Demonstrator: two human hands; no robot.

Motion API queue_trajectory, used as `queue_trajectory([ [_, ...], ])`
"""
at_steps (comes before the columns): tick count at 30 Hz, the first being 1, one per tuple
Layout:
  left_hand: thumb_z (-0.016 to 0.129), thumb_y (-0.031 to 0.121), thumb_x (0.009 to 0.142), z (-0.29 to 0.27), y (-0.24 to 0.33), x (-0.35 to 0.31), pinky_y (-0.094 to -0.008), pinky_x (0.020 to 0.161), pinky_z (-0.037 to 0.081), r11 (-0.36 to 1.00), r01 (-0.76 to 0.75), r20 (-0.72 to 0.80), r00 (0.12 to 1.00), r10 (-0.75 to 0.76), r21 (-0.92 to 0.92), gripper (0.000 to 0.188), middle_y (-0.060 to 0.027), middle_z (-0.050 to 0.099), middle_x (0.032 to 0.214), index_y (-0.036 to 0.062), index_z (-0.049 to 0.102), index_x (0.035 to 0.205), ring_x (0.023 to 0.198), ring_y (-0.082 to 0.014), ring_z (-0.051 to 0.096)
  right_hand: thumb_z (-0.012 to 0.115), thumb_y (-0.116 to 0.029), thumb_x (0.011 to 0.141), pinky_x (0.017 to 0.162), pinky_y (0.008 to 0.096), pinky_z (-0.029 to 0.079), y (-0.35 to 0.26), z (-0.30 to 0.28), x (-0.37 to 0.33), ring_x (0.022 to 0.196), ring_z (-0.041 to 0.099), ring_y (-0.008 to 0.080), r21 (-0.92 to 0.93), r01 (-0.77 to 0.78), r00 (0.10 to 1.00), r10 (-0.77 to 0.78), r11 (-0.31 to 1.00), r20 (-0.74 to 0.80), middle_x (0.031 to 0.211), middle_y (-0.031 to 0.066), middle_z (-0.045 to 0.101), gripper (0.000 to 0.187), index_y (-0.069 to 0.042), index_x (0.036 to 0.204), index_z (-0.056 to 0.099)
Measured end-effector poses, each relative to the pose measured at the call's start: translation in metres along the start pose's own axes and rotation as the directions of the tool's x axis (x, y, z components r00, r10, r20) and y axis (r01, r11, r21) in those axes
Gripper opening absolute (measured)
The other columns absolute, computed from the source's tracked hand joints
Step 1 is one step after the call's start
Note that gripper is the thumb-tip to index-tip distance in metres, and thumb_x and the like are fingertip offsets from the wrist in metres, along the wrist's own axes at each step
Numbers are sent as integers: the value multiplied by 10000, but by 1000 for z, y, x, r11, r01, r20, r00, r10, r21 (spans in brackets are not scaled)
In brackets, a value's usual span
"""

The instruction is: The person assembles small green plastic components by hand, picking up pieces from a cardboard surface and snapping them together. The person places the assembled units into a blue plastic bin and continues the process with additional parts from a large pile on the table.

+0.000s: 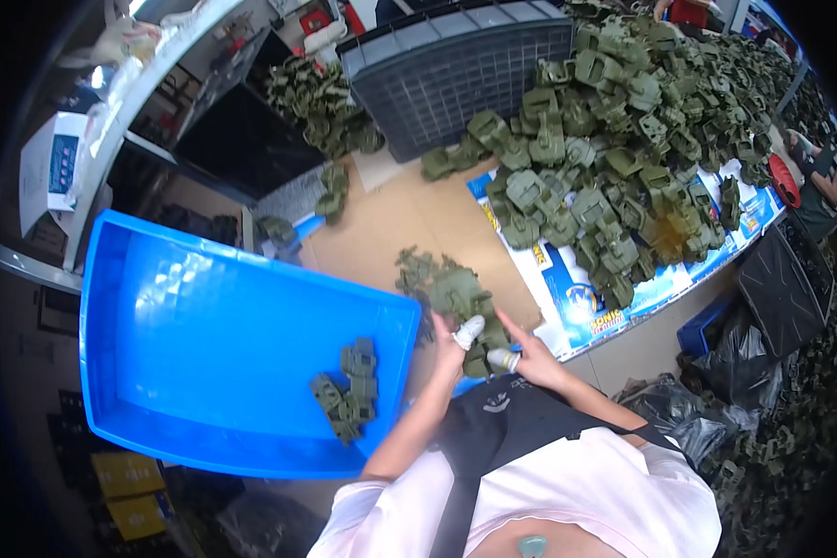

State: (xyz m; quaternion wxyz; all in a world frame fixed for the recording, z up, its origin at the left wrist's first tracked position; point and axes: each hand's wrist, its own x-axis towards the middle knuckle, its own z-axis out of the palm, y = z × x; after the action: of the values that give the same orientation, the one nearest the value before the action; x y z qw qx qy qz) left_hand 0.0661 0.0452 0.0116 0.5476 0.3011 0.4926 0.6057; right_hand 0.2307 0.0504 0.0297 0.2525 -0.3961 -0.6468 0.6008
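An olive-green moulded plastic part (479,356) sits between my two hands, close to the front of my apron. From its left, my left hand (451,346) grips it, with a white cover on the thumb. At its right side my right hand (535,361) closes on it, also with a pale thumb cover. Just beyond my fingers lies another olive-green part (458,290) on the cardboard, beside a cluster of small green pieces (418,270). How the held part meets the one behind it is partly hidden by my fingers.
A blue bin (251,251) stands at my left with a few green parts (346,391) inside. Heaped green parts (604,177) cover the table's right side, near a dark grey crate (465,84). Cardboard (381,214) covers the middle. Black plastic bags (688,409) lie at the lower right.
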Motion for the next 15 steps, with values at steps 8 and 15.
queue_trajectory([
  [8,651,-31,737,7,25,10,-307,745,517,997,58,24,998,-57,-40,608,-122,517,1092,43,302,1230,912,-203,569,580,-257,836,996,368,309,-15,3,10,1225,351,379,-310,140,989,-149,940,-4,1333,279,312,800,-55,1401,51],
  [15,655,-8,743,1,26,-8,-297,777,486,973,-154,-49,988,148,-171,526,-75,523,1106,39,392,1195,934,-162,549,545,-225,865,1031,330,250,-18,-6,0,1305,250,254,502,-29,999,12,864,38,1426,166,207,703,-91,1410,123],
])
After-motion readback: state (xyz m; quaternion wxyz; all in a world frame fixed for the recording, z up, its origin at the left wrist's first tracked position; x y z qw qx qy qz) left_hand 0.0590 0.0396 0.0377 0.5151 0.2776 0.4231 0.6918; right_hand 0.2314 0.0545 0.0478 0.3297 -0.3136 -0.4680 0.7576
